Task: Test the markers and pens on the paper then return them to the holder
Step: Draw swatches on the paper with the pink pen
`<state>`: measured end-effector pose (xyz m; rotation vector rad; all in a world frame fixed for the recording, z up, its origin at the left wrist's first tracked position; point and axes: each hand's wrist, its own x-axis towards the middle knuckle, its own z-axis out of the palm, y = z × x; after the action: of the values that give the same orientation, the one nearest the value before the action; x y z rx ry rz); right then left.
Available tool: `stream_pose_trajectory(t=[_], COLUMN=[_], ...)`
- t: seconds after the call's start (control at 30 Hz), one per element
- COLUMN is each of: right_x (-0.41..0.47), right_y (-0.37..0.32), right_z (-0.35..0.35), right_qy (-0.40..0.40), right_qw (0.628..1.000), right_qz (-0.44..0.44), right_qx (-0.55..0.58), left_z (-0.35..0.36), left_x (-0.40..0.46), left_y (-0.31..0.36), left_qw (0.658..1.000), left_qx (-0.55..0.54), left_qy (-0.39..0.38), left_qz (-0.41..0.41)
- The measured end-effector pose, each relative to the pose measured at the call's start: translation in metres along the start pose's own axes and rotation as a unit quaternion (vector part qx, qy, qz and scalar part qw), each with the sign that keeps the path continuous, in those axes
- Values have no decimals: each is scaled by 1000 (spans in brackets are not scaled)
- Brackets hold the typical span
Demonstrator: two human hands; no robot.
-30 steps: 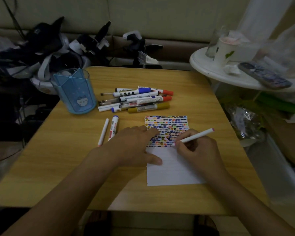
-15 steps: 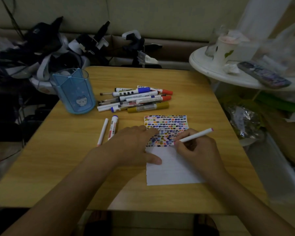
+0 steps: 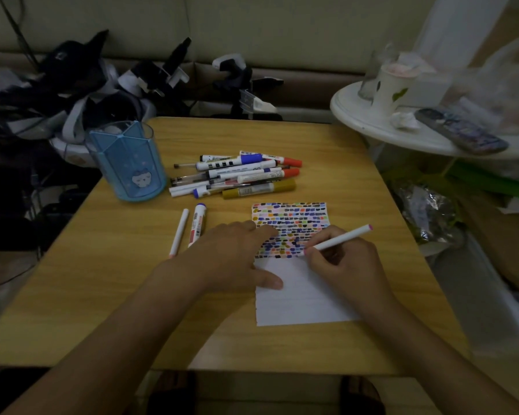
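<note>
Right hand [image 3: 342,259] pinches a thin white pen [image 3: 339,238] low on the barrel, tip down on the paper [image 3: 300,295] at the bottom row of colour marks, pink end pointing to the tabletop's right edge. Pen looks light, stiff and smooth, so a three-finger pinch near the tip is probably right for writing; regrip mid-barrel to drop it in the holder [image 3: 126,163].

Left hand [image 3: 234,253] lies flat, fingers straight, pressing the paper's left edge, thumb on the blank lower half. Paper is thin and will likely slide or buckle without that hold-down (keep it pinned while stroking).

Paper sits right of centre, towards the tabletop's near edge. Holder stands by the far-left corner, looks empty, though its translucent wall makes this hard to tell. Pile of markers and pens [image 3: 237,175] just right of it. Two more, a thin pen [image 3: 179,232] and a blue-capped marker [image 3: 197,223], lie side by side just left of the left hand.
</note>
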<state>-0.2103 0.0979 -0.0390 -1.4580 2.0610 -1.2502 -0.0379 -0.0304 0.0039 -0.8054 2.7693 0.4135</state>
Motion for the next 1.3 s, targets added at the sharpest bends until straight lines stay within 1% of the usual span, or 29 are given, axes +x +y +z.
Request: stream_pose_trajectory(t=[0.1, 0.23, 0.87, 1.2, 1.3], right_x=[-1, 0, 0, 0, -1], right_y=[0, -1, -2, -4, -4], right_z=[1, 0, 1, -1, 0], right_qy=[-4, -3, -7, -10, -19], right_qw=[1000, 1000, 1000, 999, 999], right_qz=[-10, 5, -1, 12, 0], right_qx=[7, 11, 17, 35, 34], left_z=[-1, 0, -1, 1, 0], left_x=[0, 1, 1, 2, 1], left_y=[1, 0, 0, -1, 0], left_qw=[1000, 1000, 1000, 1000, 1000], left_qx=[-1, -2, -2, -5, -4], left_qy=[-3, -7, -12, -3, -5], left_qz=[-2, -5, -4, -3, -4])
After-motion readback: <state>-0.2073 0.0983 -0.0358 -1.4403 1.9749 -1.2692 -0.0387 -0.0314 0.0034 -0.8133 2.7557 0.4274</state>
